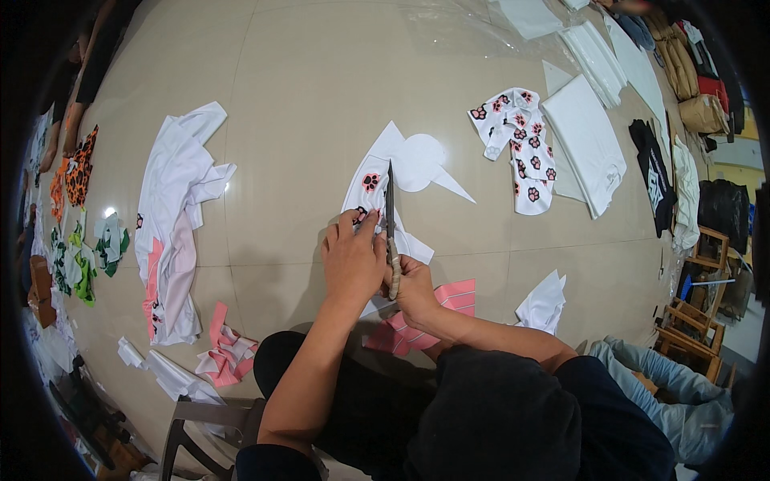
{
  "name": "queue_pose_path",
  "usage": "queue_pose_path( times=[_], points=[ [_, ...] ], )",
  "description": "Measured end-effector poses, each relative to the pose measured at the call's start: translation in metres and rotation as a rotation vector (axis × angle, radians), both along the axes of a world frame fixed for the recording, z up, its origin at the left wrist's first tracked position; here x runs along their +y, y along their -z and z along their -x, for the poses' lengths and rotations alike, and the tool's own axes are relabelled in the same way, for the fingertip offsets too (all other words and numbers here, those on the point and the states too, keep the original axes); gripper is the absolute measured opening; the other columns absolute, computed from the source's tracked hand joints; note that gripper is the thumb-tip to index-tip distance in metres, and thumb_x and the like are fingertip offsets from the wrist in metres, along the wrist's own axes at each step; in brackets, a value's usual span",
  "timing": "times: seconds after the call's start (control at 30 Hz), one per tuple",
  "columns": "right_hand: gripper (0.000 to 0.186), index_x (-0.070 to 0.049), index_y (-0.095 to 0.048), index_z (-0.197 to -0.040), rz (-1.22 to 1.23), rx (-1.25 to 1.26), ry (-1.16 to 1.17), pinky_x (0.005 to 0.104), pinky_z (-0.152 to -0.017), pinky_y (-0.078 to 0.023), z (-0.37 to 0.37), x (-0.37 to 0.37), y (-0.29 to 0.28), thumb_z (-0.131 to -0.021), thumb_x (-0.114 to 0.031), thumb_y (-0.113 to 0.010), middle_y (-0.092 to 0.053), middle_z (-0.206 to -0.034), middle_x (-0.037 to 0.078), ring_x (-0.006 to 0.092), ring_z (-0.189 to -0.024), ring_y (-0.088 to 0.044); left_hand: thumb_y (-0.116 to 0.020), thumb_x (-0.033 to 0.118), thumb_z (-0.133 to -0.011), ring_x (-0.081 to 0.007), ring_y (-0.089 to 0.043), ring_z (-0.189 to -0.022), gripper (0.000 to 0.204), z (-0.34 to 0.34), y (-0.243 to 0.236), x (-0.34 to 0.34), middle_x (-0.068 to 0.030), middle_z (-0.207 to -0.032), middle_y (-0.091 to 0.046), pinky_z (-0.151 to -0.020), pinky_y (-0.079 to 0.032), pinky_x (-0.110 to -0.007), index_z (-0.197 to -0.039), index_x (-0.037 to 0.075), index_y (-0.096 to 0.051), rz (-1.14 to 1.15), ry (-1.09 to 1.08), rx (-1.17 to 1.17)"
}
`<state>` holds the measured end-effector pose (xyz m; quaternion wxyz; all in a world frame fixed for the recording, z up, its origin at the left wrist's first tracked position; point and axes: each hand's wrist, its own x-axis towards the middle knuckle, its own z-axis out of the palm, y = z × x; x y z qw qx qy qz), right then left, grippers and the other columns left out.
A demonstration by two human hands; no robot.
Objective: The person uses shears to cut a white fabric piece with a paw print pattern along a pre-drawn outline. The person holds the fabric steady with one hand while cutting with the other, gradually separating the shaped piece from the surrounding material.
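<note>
In the middle of the floor lies a white fabric piece with paw prints (pixel 370 181). My left hand (pixel 351 255) grips its near part, fingers bent over the cloth. Large scissors (pixel 391 204) with a tan wrapped handle are in my right hand (pixel 417 289). Their dark blades point away from me along the right side of the paw prints and look nearly closed. Beyond the blades lies white scrap (pixel 419 163) with a rounded part and a pointed tip. Pink striped fabric (pixel 457 297) lies under and beside my right wrist.
Crumpled white and pink fabric (pixel 172 224) lies to the left, with pink striped scraps (pixel 226 353) nearer me. Paw-print pieces (pixel 521 148) and a folded white cloth stack (pixel 585 144) are at the right. A white scrap (pixel 543 303) lies near my right forearm. A chair (pixel 212 413) stands lower left.
</note>
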<state>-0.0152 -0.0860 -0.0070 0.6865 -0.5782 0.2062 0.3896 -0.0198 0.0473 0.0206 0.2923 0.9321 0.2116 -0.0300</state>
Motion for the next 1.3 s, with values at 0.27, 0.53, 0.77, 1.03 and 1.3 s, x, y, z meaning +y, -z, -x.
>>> queue_pose_path(
  times=[0.27,0.53,0.77,1.03,1.3],
  points=[
    [0.022,0.000,-0.063,-0.091,-0.032,0.044,0.025,0.0247,-0.054,-0.047,-0.001,0.003,-0.006,-0.093,-0.016,-0.078,-0.062,-0.073,0.003,0.0093,-0.059,-0.057,-0.065,0.027,-0.098,-0.0365,-0.053,-0.126,0.039,-0.001,0.000,0.000,-0.0112,-0.135,-0.057,-0.105,-0.043,-0.056,-0.134,0.013,-0.070,-0.006,-0.006,-0.011],
    [0.019,-0.002,-0.065,-0.090,0.057,0.037,-0.110,0.0257,-0.056,-0.052,-0.025,-0.030,-0.010,-0.093,-0.017,-0.076,-0.062,-0.073,0.001,0.0083,-0.059,-0.059,-0.065,0.030,-0.097,-0.0431,-0.042,-0.142,0.037,-0.009,0.023,0.009,-0.0155,-0.143,-0.053,-0.114,-0.026,-0.075,-0.128,0.010,-0.065,-0.115,-0.113,-0.092],
    [0.015,-0.004,-0.066,-0.090,0.123,-0.073,-0.387,0.0254,-0.055,-0.046,-0.068,-0.094,-0.010,-0.092,-0.014,-0.076,-0.062,-0.070,0.000,0.0093,-0.056,-0.058,-0.075,0.044,-0.090,-0.0539,-0.018,-0.154,0.072,-0.014,0.035,0.011,-0.0186,-0.165,-0.032,-0.116,-0.016,-0.079,-0.151,0.018,-0.046,-0.126,-0.152,-0.055],
    [0.021,-0.004,-0.067,-0.086,0.164,-0.054,-0.679,0.0256,-0.056,-0.046,-0.095,-0.129,-0.037,-0.091,-0.019,-0.080,-0.064,-0.070,0.001,0.0081,-0.059,-0.059,-0.092,0.035,-0.072,-0.0540,-0.006,-0.157,0.105,-0.015,0.007,0.034,-0.0206,-0.171,-0.019,-0.120,-0.010,-0.077,-0.162,0.031,-0.036,-0.110,-0.100,0.164],
    [0.026,-0.003,-0.065,-0.082,0.221,-0.321,-0.635,0.0251,-0.056,-0.047,-0.110,-0.125,-0.031,-0.089,-0.020,-0.083,-0.063,-0.071,0.001,0.0080,-0.059,-0.059,-0.076,0.026,-0.089,-0.0530,-0.010,-0.157,0.078,-0.024,0.024,0.047,-0.0220,-0.169,-0.023,-0.122,-0.011,-0.073,-0.158,0.019,-0.041,-0.058,-0.122,-0.105]
  ],
)
